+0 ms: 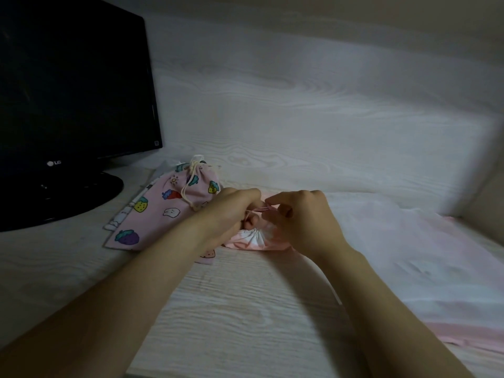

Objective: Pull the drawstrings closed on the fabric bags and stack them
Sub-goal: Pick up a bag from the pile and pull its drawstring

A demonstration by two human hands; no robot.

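A pink fabric bag with a strawberry print (163,208) lies on the desk at the left, its mouth cinched shut with a cream drawstring (191,184). Under it shows the edge of another white printed bag (124,214). In front of it lies a pale pink bag (253,240) with its mouth gathered tight. My left hand (231,211) and my right hand (302,216) meet just above that mouth, each pinching the thin pink drawstring (259,210) between the fingertips.
A black LG monitor (73,105) on a round base (68,197) stands at the far left. Pale pink and white fabric (409,246) lies spread along the right side of the light wooden desk (231,309). A wood-grain wall (300,105) rises behind.
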